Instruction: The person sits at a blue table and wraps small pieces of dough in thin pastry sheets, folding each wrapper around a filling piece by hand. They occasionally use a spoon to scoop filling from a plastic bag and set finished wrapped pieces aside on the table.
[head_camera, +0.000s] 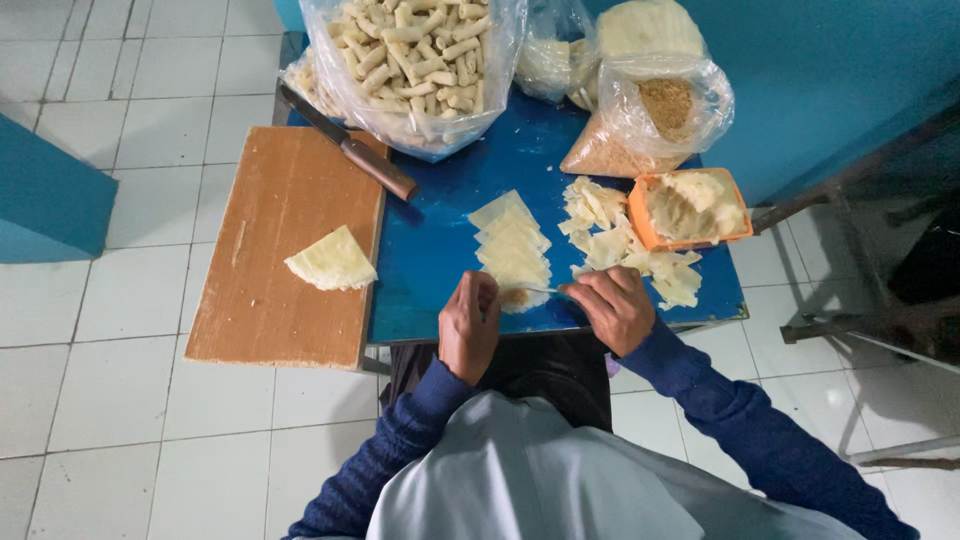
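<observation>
We look down on a small blue tabletop (440, 260). Our left hand (468, 325) sits at 6 o'clock on it, fingers curled together against the near edge of a wrapper (517, 297) that carries a dab of brown filling. Our right hand (615, 305) is just to the right, fingers pinched shut on a thin spoon (543, 290) whose tip reaches left onto that filling.

Key relation: the wrapper lies between the two hands, touching the left fingers, with the spoon coming in from 3 o'clock. It is the near end of a row of wrappers (512, 240) whose long axis runs 12 to 6. The left hand is the nearer one.

Counts:
- row of wrappers: about four or five overlapping, exact number unclear
- one folded stack of wrappers (332, 260) on one wooden board (285, 240) at 9 o'clock
- one knife (350, 145), lying across the board's far corner
- one loose pile of wrapper scraps (620, 240) at 2 o'clock
- one orange tub (692, 207) of filling just beyond it
- one big bag of finished rolls (410, 55) at 12 o'clock
- one bag of crumbs (650, 120) at 1 o'clock
</observation>
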